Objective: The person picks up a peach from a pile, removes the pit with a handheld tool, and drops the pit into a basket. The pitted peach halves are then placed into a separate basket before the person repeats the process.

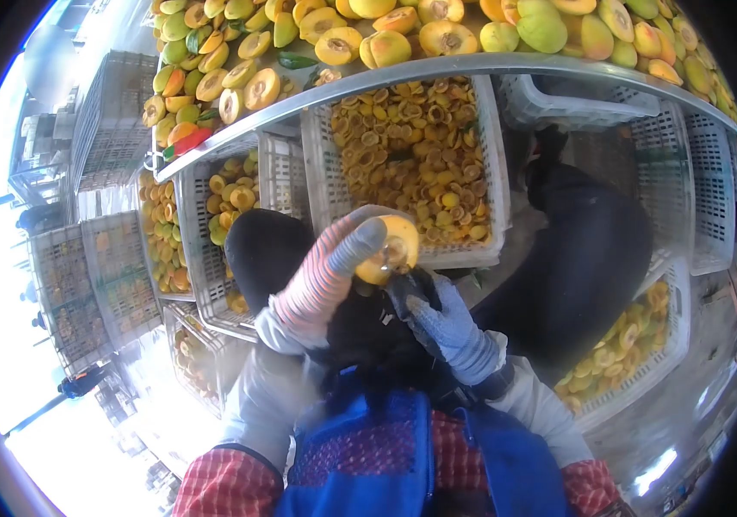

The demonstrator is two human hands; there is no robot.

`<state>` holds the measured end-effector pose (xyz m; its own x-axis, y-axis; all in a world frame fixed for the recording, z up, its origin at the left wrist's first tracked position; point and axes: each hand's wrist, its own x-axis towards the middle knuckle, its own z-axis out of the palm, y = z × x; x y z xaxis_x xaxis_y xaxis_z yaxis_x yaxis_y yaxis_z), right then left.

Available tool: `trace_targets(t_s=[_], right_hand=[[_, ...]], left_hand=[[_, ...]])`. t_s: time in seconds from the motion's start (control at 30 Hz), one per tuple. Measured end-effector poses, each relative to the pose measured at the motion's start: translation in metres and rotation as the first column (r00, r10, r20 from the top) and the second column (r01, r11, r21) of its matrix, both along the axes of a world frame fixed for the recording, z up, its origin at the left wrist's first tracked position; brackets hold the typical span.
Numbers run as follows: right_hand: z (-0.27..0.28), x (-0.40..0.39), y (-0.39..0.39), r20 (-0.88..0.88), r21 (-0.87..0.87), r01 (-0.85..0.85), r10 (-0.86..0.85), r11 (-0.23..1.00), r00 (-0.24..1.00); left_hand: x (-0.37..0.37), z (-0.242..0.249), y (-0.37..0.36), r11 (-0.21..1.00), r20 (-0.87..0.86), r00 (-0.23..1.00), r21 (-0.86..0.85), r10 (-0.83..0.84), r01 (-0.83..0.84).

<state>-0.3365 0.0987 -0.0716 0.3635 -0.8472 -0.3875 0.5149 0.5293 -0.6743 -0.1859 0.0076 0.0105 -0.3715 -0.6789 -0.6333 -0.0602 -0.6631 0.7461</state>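
My left hand (323,271), in a striped knit glove, is closed around a yellow peach half (400,246) held in front of my lap. The cut face of the half is turned toward the right, with a brownish hollow at its centre. Wrapped in my right hand (453,332), which wears a grey-blue glove, is a dark-handled tool (409,295). Its tip meets the lower part of the cut face; the exact shape of the tip is hidden. Just beyond my hands stands a white crate (501,185) with many cup-shaped fruit pieces (411,155).
A metal-rimmed table (463,65) heaped with whole and halved peaches (385,43) spans the far side. Crates of fruit (213,258) stand left, another crate (683,323) lower right. My knees flank the middle crate. Stacked crates (114,121) rise at far left.
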Motion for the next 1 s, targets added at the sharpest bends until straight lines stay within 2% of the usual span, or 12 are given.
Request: trace_targets(t_s=[0.03,0.13,0.23,0.33,0.47,0.57,0.67,0.77,0.83,0.93,1.0], right_hand=[[-0.008,0.005,0.004,-0.042,-0.118,0.002,-0.007,0.993,0.999],[-0.002,0.007,0.002,-0.070,-0.129,-0.032,0.023,0.991,0.997],[-0.010,0.013,0.018,-0.087,-0.114,-0.001,-0.008,0.994,0.996],[-0.002,0.008,0.021,0.175,0.171,-0.082,0.052,0.982,0.983],[0.008,0.004,0.023,0.259,0.218,-0.120,0.061,0.969,0.964],[0.014,0.006,0.022,0.429,0.351,-0.141,-0.025,0.926,0.903],[0.011,0.001,0.020,0.572,0.382,-0.219,-0.044,0.898,0.819],[0.009,-0.001,0.017,0.527,0.323,-0.245,0.041,0.914,0.849],[0.003,0.001,0.021,0.386,0.242,-0.197,0.092,0.950,0.918],[0.006,0.000,0.019,0.458,0.249,-0.249,0.112,0.936,0.882],[0.023,0.000,0.016,0.427,0.347,-0.247,0.082,0.905,0.901]], left_hand=[[0.004,-0.010,-0.004,1.000,-0.117,0.993,0.013,-0.008,0.010],[0.000,-0.013,-0.001,1.000,0.010,1.000,-0.008,0.011,-0.011],[-0.005,-0.018,0.011,0.991,0.067,0.990,-0.056,0.127,-0.124],[-0.007,-0.025,0.022,0.970,0.073,0.978,-0.162,0.193,-0.179],[-0.013,-0.029,0.034,0.917,0.023,0.948,-0.258,0.319,-0.303],[-0.022,-0.025,0.040,0.865,0.030,0.916,-0.343,0.400,-0.366],[-0.027,-0.034,0.044,0.798,-0.004,0.884,-0.428,0.468,-0.424],[-0.023,-0.036,0.043,0.841,-0.030,0.900,-0.344,0.435,-0.418],[-0.019,-0.034,0.037,0.908,-0.017,0.935,-0.232,0.355,-0.349],[-0.009,-0.020,0.028,0.971,0.006,0.977,-0.114,0.214,-0.212],[-0.006,-0.013,0.021,0.989,0.029,0.992,-0.090,0.121,-0.118]])
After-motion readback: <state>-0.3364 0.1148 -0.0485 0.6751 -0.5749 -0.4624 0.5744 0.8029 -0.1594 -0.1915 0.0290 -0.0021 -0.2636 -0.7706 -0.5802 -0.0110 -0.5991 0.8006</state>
